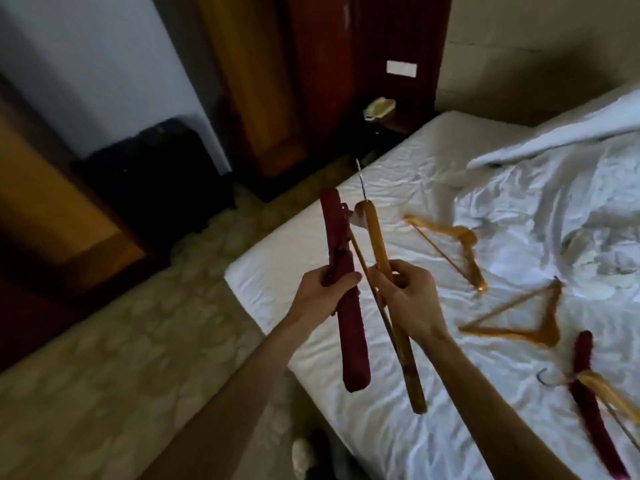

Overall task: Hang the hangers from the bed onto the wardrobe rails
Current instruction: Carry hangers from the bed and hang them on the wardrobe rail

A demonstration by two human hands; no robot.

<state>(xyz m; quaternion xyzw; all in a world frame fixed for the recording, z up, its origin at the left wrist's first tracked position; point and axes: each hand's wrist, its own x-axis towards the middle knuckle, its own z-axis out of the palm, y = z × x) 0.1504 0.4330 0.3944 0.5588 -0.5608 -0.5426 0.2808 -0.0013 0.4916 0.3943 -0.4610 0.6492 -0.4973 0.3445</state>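
Note:
My left hand grips a dark red padded hanger, seen edge-on above the bed's corner. My right hand holds a light wooden hanger right beside it, its metal hook pointing up and away. On the white bed lie two more wooden hangers. Another red padded hanger crosses a wooden hanger near the right edge. No wardrobe rail shows.
Dark wooden wardrobe panels stand behind the bed corner. A black suitcase stands on the patterned floor at left. A telephone sits on a bedside shelf. A crumpled duvet covers the bed's far right. A shoe shows below.

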